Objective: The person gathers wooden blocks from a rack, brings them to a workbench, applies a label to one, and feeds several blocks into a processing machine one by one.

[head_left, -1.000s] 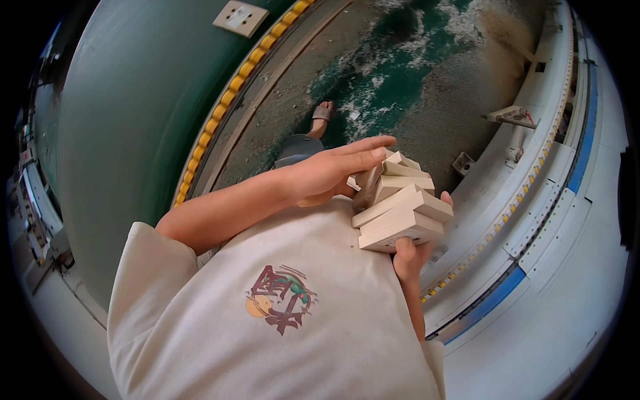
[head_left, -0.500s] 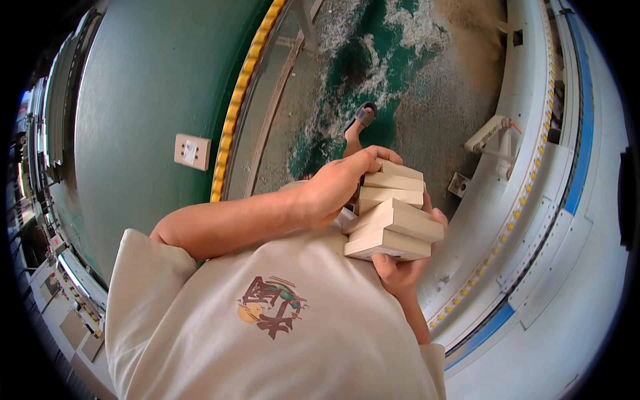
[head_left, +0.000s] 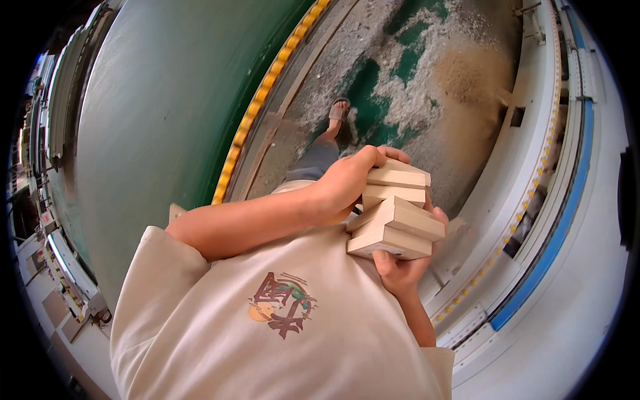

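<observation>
Dusty green floor spreads below me on the head feed, its paint showing in patches between surfaces bending toward the fisheye rim. Closest to my camera is a cream T-shirt, its chest bearing a maroon, green and orange emblem. Just beyond it I have the stack of pale wooden blocks, held in front of the body a little right of the emblem; the pieces lie unevenly, the upper ones set off from the lower. My left hand is curled over the upper end, fingers wrapped across the top piece. My right hand grips from below, thumb pressed on the lowest block, other fingers closed around the outer side, partly hidden. Past the hands I see a grey trouser leg and a sandalled foot, then whitish debris and a blurred brown patch of dust. To the left, a yellow segmented strip edges a broad green surface; far right, a blue band runs along white machinery.
</observation>
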{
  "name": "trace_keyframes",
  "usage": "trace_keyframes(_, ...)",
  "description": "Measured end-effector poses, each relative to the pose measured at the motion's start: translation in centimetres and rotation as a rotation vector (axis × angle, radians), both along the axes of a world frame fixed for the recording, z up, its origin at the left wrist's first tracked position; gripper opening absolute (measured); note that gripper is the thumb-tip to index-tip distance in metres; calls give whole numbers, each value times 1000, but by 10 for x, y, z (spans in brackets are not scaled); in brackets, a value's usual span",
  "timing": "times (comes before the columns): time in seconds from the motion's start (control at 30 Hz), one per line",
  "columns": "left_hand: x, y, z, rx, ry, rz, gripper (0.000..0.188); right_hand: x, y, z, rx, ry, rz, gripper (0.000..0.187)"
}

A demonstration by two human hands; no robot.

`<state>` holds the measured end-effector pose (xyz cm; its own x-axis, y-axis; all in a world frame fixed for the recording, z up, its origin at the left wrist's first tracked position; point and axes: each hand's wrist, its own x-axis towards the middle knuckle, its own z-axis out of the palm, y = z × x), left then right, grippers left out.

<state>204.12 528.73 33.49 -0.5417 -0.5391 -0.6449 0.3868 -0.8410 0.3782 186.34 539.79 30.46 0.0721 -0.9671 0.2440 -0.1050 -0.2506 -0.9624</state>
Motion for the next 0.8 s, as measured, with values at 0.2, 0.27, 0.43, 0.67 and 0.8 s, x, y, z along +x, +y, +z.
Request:
trace_keyframes(0.2,-45,-228,1,22,38,-19,48,-29,-210,18,203,7,-202,107)
trace_keyframes(0.27,-66,-296,7,43,91,-28,51,-49,-277,25,144,103,-251,108)
trace_keyframes(0.43,-96,-456,6,30,-30,-210,51,-85,-419,25,309,-125,-335,111)
trace_keyframes(0.67,-175,-700,-7,-106,-127,-384,62,-168,-668,3,506,-516,-471,113)
trace_keyframes(0.8,-221,-834,4,-234,-41,-307,72,-229,-826,19,487,-694,-405,107)
